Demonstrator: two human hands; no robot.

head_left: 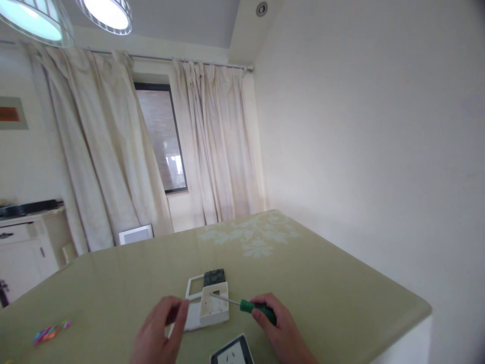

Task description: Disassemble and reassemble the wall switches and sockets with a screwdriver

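My right hand (282,331) grips a green-handled screwdriver (257,308); its metal shaft points left, tip at a white plastic socket housing (214,306) on the table. My left hand (161,331) is closed in a pinch at the left edge of the white parts, beside a flat white frame (195,287). A dark green module (214,277) lies just behind the housing. A socket faceplate (233,352) with slots lies near the front edge, between my wrists.
The olive-green table (303,273) has a pale floral print at its far end and its right edge near the white wall. Small colourful pieces (49,332) lie at the left. Curtains, a window and a white cabinet (22,247) stand beyond.
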